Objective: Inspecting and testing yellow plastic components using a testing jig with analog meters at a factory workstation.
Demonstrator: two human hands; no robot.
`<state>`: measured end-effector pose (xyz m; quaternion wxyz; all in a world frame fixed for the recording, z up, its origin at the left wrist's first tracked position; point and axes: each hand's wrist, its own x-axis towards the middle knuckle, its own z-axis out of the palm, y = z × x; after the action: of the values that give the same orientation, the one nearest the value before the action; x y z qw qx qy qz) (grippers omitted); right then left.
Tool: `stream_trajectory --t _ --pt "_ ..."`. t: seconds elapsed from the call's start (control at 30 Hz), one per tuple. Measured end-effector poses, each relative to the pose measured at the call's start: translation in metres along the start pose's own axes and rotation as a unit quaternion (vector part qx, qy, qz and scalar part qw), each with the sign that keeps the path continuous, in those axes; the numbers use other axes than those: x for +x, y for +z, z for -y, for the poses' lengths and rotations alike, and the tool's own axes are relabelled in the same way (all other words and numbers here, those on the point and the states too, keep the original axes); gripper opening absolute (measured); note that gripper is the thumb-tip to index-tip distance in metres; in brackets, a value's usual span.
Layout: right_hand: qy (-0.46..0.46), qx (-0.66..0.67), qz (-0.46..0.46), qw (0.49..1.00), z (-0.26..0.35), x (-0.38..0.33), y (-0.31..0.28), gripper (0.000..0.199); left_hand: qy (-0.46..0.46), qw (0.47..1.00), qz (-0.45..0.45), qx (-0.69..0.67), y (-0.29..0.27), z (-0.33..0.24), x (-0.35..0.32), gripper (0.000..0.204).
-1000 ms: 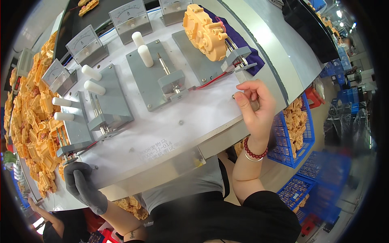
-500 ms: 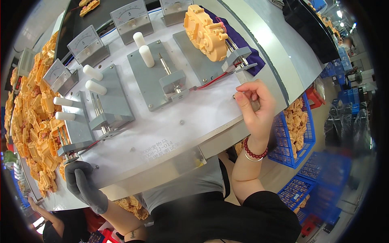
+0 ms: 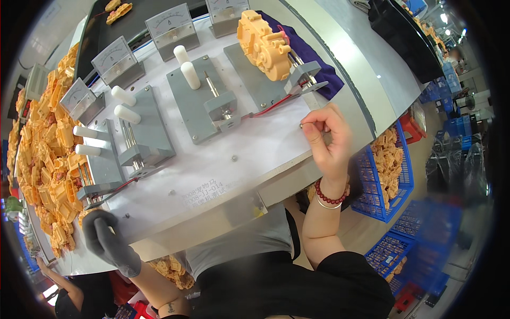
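Note:
My left hand (image 3: 109, 242), in a dark grey glove, is curled closed at the near left table edge, just below the end of the leftmost test fixture (image 3: 102, 154). A pale spot shows between its fingers, too small to name. My bare right hand (image 3: 330, 141) is raised over the right table edge, thumb and forefinger pinched on a tiny dark-tipped thing I cannot make out. Beyond it, a yellow plastic gearbox housing (image 3: 264, 47) sits on the rightmost fixture (image 3: 252, 80), against its metal pins. The middle fixture (image 3: 194, 114) carries white posts and bare pins.
Several analog panel meters (image 3: 172, 26) stand along the back. A heap of yellow housings (image 3: 48, 143) covers the left side. Purple cloth (image 3: 325, 74) lies behind the right fixture. Blue crates (image 3: 390, 204) of housings stand at right. Another person's arm (image 3: 64, 279) shows lower left.
My left hand has drawn slightly down from the leftmost fixture's end, its fingers still curled. My right hand has shifted a little left, keeping its pinch. The housing stays on its fixture.

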<state>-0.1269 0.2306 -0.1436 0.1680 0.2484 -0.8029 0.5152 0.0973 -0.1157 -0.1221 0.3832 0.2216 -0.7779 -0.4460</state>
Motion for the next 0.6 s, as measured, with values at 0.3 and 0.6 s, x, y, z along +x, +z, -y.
stream_trajectory --t 0.3,0.6 --pt "-0.045 0.089 -0.078 0.992 0.031 0.031 0.015 0.042 0.420 0.877 0.215 0.089 0.125 -0.162 0.106 0.018" --pt "-0.091 0.188 -0.047 0.977 0.014 0.028 0.016 0.035 0.617 0.533 0.488 0.311 0.279 -0.176 0.158 0.035"
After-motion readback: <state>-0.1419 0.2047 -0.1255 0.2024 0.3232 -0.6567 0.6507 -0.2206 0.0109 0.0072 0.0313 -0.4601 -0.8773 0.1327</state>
